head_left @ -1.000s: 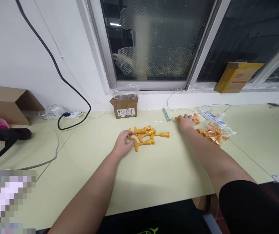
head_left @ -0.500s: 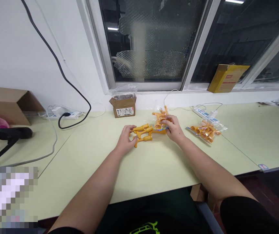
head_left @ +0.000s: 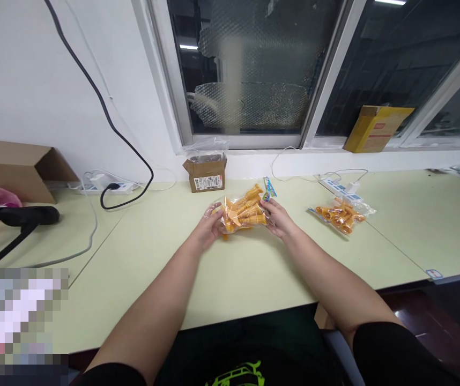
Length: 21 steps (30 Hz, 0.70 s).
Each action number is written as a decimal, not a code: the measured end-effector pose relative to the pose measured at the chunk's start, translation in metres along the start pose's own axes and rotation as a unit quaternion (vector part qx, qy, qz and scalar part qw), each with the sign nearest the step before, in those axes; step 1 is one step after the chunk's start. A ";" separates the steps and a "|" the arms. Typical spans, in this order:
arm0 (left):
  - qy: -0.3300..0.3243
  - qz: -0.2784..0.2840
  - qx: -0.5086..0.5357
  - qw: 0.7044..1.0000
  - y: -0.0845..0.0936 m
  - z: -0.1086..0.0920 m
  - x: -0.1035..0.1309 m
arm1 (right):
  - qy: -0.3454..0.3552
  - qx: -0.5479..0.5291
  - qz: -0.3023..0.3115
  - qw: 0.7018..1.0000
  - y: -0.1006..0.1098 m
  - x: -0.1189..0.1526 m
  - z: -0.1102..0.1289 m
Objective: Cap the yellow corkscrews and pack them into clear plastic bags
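Between my two hands is a clear plastic bag of orange plastic pieces [head_left: 246, 209], with a blue patterned header [head_left: 269, 188] at its upper right. My left hand [head_left: 210, 225] grips the bag's left end, thumb on top. The right end of the bag is held by my right hand [head_left: 278, 217], near the header. A little orange shows under the bag's lower edge, mostly hidden. Further right, a second clear bag of orange pieces [head_left: 341, 215] lies on the pale green table [head_left: 246, 279].
A small open carton [head_left: 205, 174] stands by the wall behind my hands. Power strips [head_left: 123, 188] and cables lie along the wall. At the left are a larger cardboard box [head_left: 8, 166] and a black stand [head_left: 32, 216]. A yellow box [head_left: 378, 128] leans on the window ledge.
The bag near my right hand has moved left and toward me, over where the loose orange pieces lay. My left hand has gone from those pieces to the bag.
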State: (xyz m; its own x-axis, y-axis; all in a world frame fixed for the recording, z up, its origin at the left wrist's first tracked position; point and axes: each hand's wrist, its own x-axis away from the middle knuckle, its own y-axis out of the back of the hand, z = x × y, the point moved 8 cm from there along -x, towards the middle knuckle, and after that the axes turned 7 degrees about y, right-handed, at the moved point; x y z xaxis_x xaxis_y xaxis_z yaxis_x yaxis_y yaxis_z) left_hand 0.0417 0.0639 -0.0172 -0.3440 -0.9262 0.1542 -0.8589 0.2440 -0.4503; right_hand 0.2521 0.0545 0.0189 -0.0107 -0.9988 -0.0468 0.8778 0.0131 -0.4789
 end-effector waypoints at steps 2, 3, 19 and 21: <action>0.017 0.003 0.023 1.000 -0.002 0.002 0.000 | -0.032 0.034 -0.004 0.999 0.002 -0.007 -0.001; 0.030 0.003 0.036 0.999 -0.002 0.004 0.001 | -0.037 0.060 -0.001 0.998 0.002 -0.011 0.002; 0.107 -0.023 0.240 0.964 0.001 0.004 0.007 | 0.088 0.218 0.175 0.956 -0.116 -0.025 0.127; 0.100 -0.009 0.243 0.965 -0.001 0.000 0.006 | 0.082 0.233 0.174 0.953 -0.119 -0.024 0.132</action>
State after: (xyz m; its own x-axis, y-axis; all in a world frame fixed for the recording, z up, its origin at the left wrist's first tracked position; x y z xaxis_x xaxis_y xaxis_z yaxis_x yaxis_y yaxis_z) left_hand 0.0405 0.0584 -0.0161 -0.4392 -0.8431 0.3103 -0.6032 0.0208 -0.7973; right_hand 0.2111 0.0710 0.1923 0.2788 -0.9166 -0.2865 0.9589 0.2823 0.0301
